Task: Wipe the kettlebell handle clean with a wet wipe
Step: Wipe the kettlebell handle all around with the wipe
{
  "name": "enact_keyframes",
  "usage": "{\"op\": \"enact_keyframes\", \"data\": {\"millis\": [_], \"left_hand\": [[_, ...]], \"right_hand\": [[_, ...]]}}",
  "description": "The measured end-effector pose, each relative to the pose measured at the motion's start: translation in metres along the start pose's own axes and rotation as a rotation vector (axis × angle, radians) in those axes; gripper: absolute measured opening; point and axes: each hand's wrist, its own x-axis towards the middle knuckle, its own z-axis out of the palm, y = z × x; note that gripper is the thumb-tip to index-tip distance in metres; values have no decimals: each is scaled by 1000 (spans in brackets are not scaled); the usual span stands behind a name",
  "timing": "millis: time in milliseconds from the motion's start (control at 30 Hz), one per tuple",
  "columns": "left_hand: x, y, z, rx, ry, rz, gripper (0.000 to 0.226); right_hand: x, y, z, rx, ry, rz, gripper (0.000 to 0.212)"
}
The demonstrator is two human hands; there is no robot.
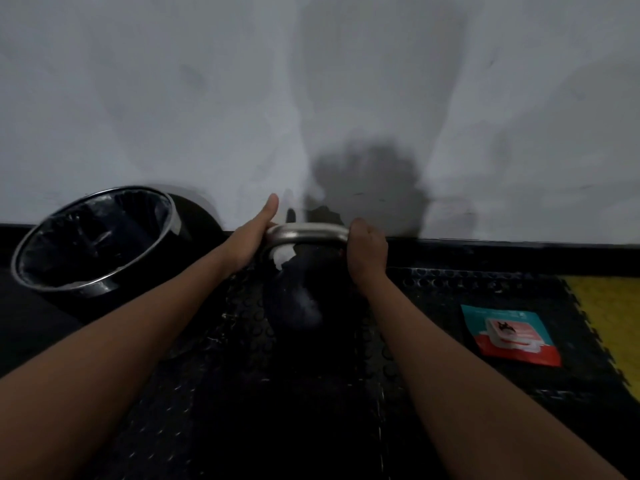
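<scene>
A black kettlebell (294, 299) stands on the dark studded mat against the wall, its silver handle (308, 232) arching across the top. My left hand (254, 233) wraps the handle's left end, thumb raised, with a white wet wipe (283, 256) showing just under the handle by its fingers. My right hand (367, 249) is closed around the handle's right end. Both forearms reach in from the bottom corners.
A round bin (93, 240) with a metal rim and black liner sits at the left. A teal and red wet-wipe packet (512, 336) lies flat on the mat at the right. A yellow mat tile (613, 323) borders the far right. A grey wall rises behind.
</scene>
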Motion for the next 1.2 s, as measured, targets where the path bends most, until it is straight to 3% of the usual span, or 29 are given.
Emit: {"op": "enact_keyframes", "data": {"millis": [200,333,467,567,733,867,933,1200], "left_hand": [[-7,32,9,188,44,17,112],[-16,49,28,548,125,221,76],[-15,47,19,667,281,279,92],[-19,48,16,767,389,424,78],[-33,37,7,792,509,542,54],[-46,24,2,734,633,567,30],[-52,19,6,695,651,603,24],[-55,-13,25,468,726,796,14]], "right_hand": [[2,0,2,-10,-2,3,44],[2,2,5,-1,19,20,59],[0,-1,3,20,28,27,58],[-3,-4,1,16,44,25,60],[-4,-6,2,6,36,32,63],[0,-2,2,-44,-3,4,51],[1,-1,1,-57,-10,-7,47],[-6,-8,1,-7,26,37,64]]}}
